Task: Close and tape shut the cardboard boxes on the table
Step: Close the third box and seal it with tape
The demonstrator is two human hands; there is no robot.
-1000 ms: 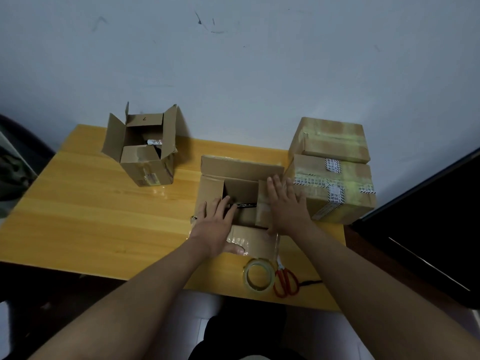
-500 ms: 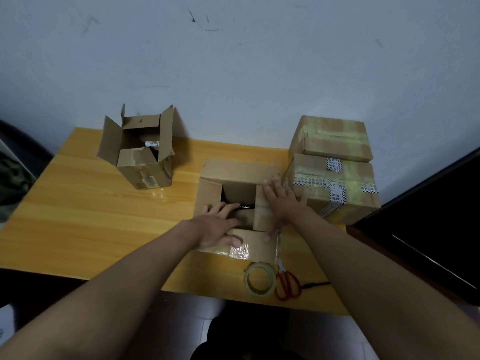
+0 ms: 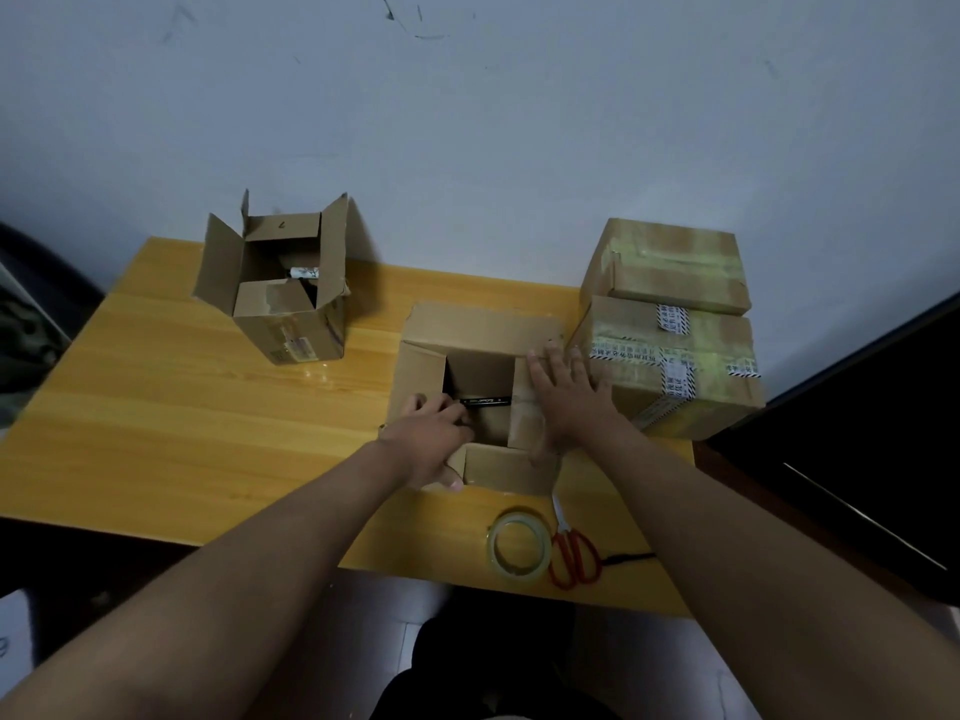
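open box (image 3: 483, 330) between both hands, fingers (image 3: 540, 363) on flap

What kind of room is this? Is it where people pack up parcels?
Probably a small packing corner in a home or office. A wooden table against a plain wall holds open cardboard boxes, two taped-up boxes stacked at the right, a roll of clear tape and red scissors.

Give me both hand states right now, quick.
Left hand: fingers bent on the left flap of the middle box; grip unclear.
Right hand: open, fingers straight, pressing the right flap.
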